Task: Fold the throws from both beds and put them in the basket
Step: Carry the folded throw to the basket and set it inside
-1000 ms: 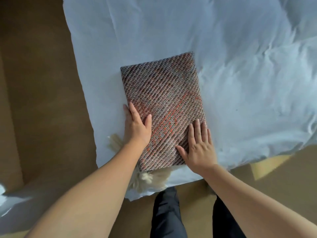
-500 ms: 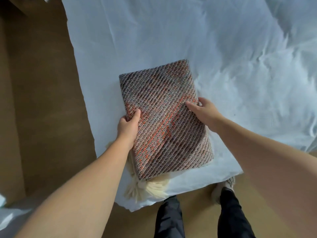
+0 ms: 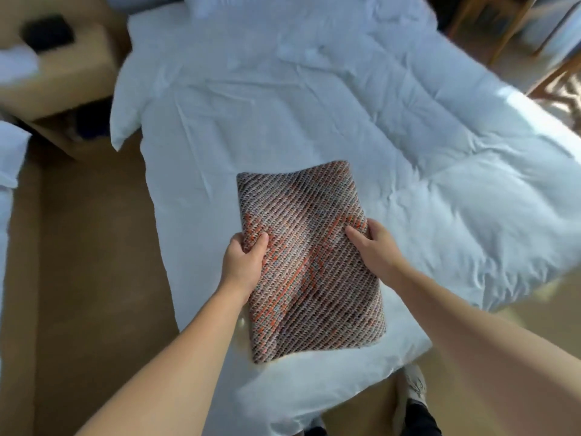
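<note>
A folded woven throw point(image 3: 306, 256), brown, grey and orange, is held above the near end of a white bed point(image 3: 283, 105). My left hand point(image 3: 243, 261) grips its left edge, thumb on top and fingers underneath. Its right edge is gripped the same way by my right hand point(image 3: 372, 250). The throw is a thick rectangle, long side running away from me. No basket is in view.
A tan bedside table point(image 3: 59, 77) with a dark object point(image 3: 47, 33) on it stands at the upper left. Another bed's white cover point(image 3: 9, 158) shows at the left edge. Wooden chair legs point(image 3: 509, 29) are at the upper right. Brown floor point(image 3: 94, 262) lies between the beds.
My hands went from pressing flat on the throw to gripping its two sides, and the throw has come up off the bed. The view has lifted to show more of the room.
</note>
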Available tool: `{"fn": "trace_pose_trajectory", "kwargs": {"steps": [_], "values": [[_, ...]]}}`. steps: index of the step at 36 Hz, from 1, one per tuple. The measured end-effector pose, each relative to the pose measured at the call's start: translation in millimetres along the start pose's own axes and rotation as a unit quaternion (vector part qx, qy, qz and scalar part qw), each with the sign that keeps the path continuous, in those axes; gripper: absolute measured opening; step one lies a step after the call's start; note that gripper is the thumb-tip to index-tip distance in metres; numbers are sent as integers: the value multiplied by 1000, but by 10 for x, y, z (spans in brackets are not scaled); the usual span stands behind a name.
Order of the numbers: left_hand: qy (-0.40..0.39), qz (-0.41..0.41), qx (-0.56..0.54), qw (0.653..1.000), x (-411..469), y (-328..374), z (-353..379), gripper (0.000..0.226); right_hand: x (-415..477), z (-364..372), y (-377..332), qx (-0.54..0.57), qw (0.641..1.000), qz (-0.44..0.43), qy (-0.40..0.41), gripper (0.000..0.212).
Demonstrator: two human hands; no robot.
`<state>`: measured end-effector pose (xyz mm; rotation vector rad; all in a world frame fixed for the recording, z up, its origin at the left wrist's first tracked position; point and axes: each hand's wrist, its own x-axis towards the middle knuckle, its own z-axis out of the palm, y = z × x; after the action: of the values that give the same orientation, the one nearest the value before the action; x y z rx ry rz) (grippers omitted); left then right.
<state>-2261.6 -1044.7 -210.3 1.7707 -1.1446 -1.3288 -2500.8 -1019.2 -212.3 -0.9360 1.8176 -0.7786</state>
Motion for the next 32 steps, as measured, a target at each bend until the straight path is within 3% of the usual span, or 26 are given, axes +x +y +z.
{"fn": "trace_pose_trajectory", "kwargs": {"steps": [6,15,27,32], "values": [[-80,120,-6,990,-422,1283,396,16,-593,-1128,-570,61,989,-60,124,18],[-207,255,-30,944,-1373,2744,1463,16,-1542,-2884,-869,137,938,-158,277,16],[-358,353,-24,864,-2846,3459,3375,25,-2744,-4798,-73,160,865,-200,431,9],[-383,382,-12,841,-3371,3532,4126,11,-3107,-5413,278,135,848,-181,478,14]]}}
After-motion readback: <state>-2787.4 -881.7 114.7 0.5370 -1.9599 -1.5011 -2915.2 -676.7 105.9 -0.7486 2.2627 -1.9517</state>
